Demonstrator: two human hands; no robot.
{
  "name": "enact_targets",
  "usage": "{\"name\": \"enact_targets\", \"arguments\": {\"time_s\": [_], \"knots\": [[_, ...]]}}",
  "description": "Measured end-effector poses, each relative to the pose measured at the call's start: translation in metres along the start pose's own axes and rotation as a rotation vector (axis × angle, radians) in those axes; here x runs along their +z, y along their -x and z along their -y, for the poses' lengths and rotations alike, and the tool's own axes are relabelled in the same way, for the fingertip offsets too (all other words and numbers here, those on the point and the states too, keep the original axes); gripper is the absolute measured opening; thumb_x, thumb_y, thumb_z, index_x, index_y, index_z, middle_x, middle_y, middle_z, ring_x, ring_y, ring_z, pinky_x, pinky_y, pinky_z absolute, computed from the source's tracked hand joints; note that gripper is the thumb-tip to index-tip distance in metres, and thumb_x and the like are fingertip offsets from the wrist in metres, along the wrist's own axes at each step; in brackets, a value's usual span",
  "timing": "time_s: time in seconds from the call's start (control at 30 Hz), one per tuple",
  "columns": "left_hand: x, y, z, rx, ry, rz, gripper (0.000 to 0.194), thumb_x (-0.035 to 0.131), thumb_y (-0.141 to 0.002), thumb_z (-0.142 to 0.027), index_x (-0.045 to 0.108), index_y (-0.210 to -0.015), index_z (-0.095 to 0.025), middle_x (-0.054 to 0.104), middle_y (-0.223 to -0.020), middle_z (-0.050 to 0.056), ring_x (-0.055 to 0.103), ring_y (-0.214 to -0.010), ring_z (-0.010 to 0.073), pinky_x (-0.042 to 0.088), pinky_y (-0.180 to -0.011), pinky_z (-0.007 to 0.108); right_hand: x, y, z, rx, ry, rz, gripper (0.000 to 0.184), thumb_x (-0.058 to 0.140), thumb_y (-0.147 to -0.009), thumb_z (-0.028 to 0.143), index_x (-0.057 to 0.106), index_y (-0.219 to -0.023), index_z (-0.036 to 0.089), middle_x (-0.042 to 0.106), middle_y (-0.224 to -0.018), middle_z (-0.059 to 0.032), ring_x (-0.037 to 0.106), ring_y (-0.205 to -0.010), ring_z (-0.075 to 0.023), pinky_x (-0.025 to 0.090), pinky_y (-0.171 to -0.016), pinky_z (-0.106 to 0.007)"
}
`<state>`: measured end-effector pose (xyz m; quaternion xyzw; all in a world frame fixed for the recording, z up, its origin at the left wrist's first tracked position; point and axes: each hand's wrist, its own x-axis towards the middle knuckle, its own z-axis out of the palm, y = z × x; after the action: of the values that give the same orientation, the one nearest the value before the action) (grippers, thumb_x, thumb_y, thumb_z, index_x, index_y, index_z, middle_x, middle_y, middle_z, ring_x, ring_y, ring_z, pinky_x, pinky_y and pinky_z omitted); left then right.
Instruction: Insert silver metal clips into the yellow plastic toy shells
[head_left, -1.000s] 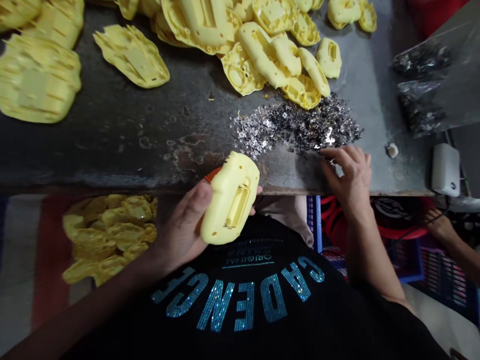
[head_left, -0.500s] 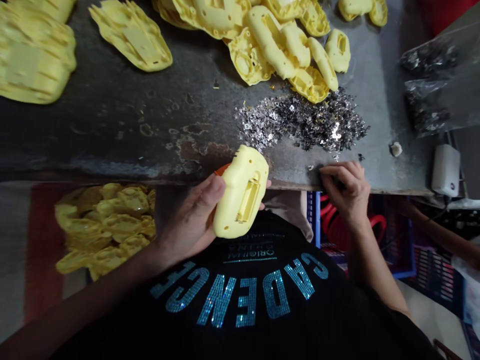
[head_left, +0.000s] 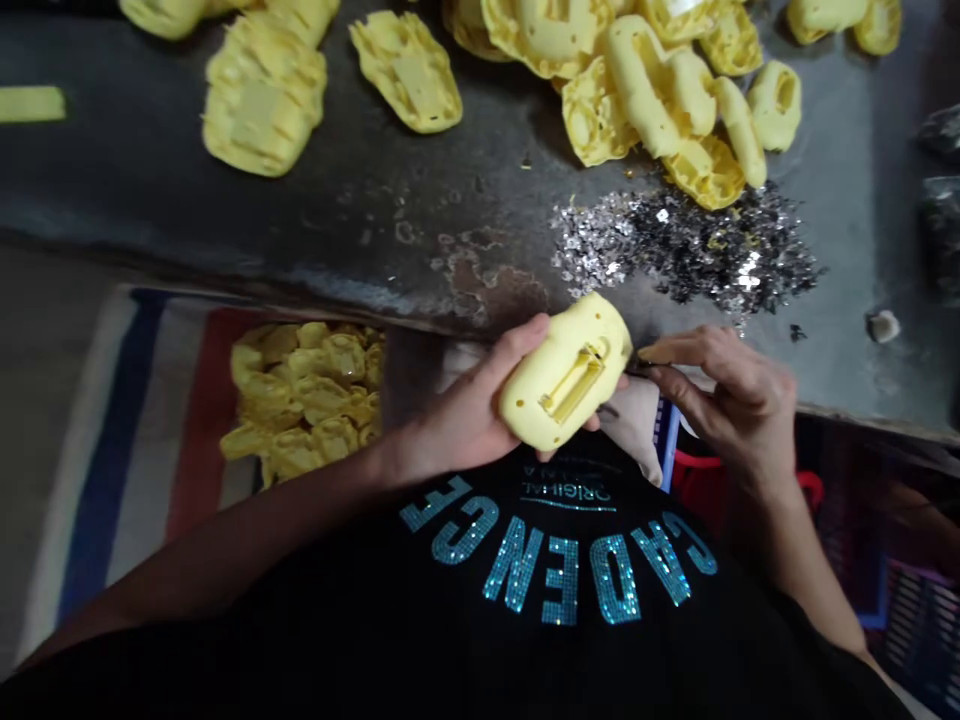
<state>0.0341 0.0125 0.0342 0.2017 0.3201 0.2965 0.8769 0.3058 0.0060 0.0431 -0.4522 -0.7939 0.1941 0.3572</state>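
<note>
Two hands work at 6 o'clock; left hand [head_left: 457, 415] curls closed round a yellow molded plastic casing [head_left: 566, 372], likely light and stiff, best held by its body; right hand [head_left: 739, 400] pinches a dark sliver [head_left: 641, 367].

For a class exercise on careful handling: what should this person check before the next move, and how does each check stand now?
1. Left hand holds the yellow plastic housing securely: ok.
2. Housing's rectangular slot faces up, in view: ok.
3. Right hand has a small dark item between its fingertips: cannot tell what it is.
4. Loose metal pieces lie on the workbench, not on the housing: ok.
5. Yellow moulded shells on the striped cloth are apart from both hands: ok.
</note>
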Motion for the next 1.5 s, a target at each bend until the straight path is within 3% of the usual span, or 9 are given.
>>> {"name": "enact_targets", "arguments": {"time_s": [0.2, 0.4, 0.57, 0.77, 1.0, 1.13, 1.23, 1.33, 1.5], "knots": [[-0.007, 0.003, 0.009, -0.02, 0.083, 0.119, 0.065, 0.078, -0.106, -0.071, 0.076, -0.15, -0.023, 0.084, -0.102, 0.008, 0.084, -0.083, 0.0251, 0.058, -0.052, 0.022, 0.002, -0.023, 0.026, -0.15, -0.029, 0.103, 0.02, 0.085, -0.106, 0.015, 0.084, -0.121, 0.029, 0.089, -0.112, -0.0035, 0.084, -0.098, -0.0225, 0.063, -0.087, -0.038], [-0.008, 0.005, 0.015, 0.045, 0.094, 0.096, 0.062, 0.082, -0.103, -0.075, 0.084, -0.134, -0.021, 0.085, -0.112, 0.01, 0.081, -0.087, 0.0234, 0.073, -0.076, 0.037, -0.002, -0.029, 0.033, -0.288, 0.107, 0.173, 0.026, 0.083, -0.106, 0.01, 0.078, -0.127, 0.025, 0.086, -0.114, -0.0064, 0.081, -0.098, -0.0223, 0.066, -0.091, -0.037], [-0.01, 0.005, 0.017, 0.037, 0.091, 0.112, 0.062, 0.081, -0.103, -0.075, 0.083, -0.134, -0.022, 0.085, -0.114, 0.012, 0.081, -0.089, 0.0248, 0.072, -0.073, 0.036, -0.004, -0.033, 0.043, -0.355, 0.252, 0.229, 0.027, 0.078, -0.11, 0.011, 0.075, -0.131, 0.026, 0.085, -0.113, -0.005, 0.078, -0.097, -0.0218, 0.064, -0.09, -0.037], [-0.012, 0.005, 0.021, 0.042, 0.073, 0.144, 0.066, 0.071, -0.109, -0.077, 0.078, -0.147, -0.024, 0.086, -0.121, 0.013, 0.082, -0.091, 0.0262, 0.069, -0.072, 0.035, -0.005, -0.033, 0.051, -0.387, 0.364, 0.248, 0.025, 0.078, -0.11, 0.01, 0.075, -0.13, 0.025, 0.085, -0.113, -0.0053, 0.076, -0.094, -0.0217, 0.061, -0.085, -0.037], [-0.012, 0.006, 0.021, 0.052, 0.091, 0.165, 0.07, 0.073, -0.107, -0.08, 0.077, -0.148, -0.023, 0.086, -0.129, 0.015, 0.083, -0.095, 0.0269, 0.07, -0.074, 0.036, -0.002, -0.026, 0.054, -0.307, 0.258, 0.176, 0.028, 0.076, -0.108, 0.005, 0.079, -0.127, 0.026, 0.088, -0.113, -0.0054, 0.079, -0.093, -0.0216, 0.064, -0.086, -0.037], [-0.005, 0.008, 0.019, 0.132, 0.085, 0.074, 0.069, 0.083, -0.103, -0.074, 0.075, -0.149, -0.023, 0.086, -0.133, 0.015, 0.084, -0.103, 0.0271, 0.071, -0.082, 0.036, 0.002, -0.023, 0.043, -0.149, 0.122, 0.049, 0.025, 0.084, -0.106, 0.017, 0.081, -0.127, 0.028, 0.087, -0.12, -0.0063, 0.082, -0.105, -0.0244, 0.066, -0.089, -0.039], [-0.002, 0.013, 0.019, 0.286, 0.009, -0.002, 0.077, 0.097, -0.093, -0.071, 0.075, -0.149, -0.023, 0.087, -0.126, 0.011, 0.084, -0.098, 0.0237, 0.067, -0.077, 0.028, 0.006, -0.027, 0.031, 0.028, -0.083, 0.141, 0.044, 0.09, -0.104, 0.034, 0.076, -0.145, 0.026, 0.081, -0.145, -0.0121, 0.082, -0.124, -0.028, 0.069, -0.089, -0.039], [-0.003, 0.02, 0.017, 0.381, -0.092, -0.007, 0.077, 0.1, -0.095, -0.06, 0.071, -0.158, -0.025, 0.089, -0.119, 0.007, 0.084, -0.093, 0.0203, 0.066, -0.08, 0.026, 0.015, -0.034, 0.026, 0.136, -0.259, 0.24, 0.055, 0.087, -0.106, 0.037, 0.068, -0.156, 0.024, 0.08, -0.144, -0.0122, 0.083, -0.115, -0.023, 0.07, -0.092, -0.037], [-0.011, 0.034, 0.015, 0.451, -0.175, -0.016, 0.077, 0.101, -0.097, -0.046, 0.071, -0.165, -0.026, 0.085, -0.15, 0.015, 0.085, -0.126, 0.0286, 0.069, -0.099, 0.033, 0.038, -0.035, 0.027, 0.104, -0.331, 0.149, 0.058, 0.09, -0.101, 0.039, 0.069, -0.154, 0.025, 0.079, -0.137, -0.0101, 0.082, -0.109, -0.0217, 0.071, -0.094, -0.038]]}}
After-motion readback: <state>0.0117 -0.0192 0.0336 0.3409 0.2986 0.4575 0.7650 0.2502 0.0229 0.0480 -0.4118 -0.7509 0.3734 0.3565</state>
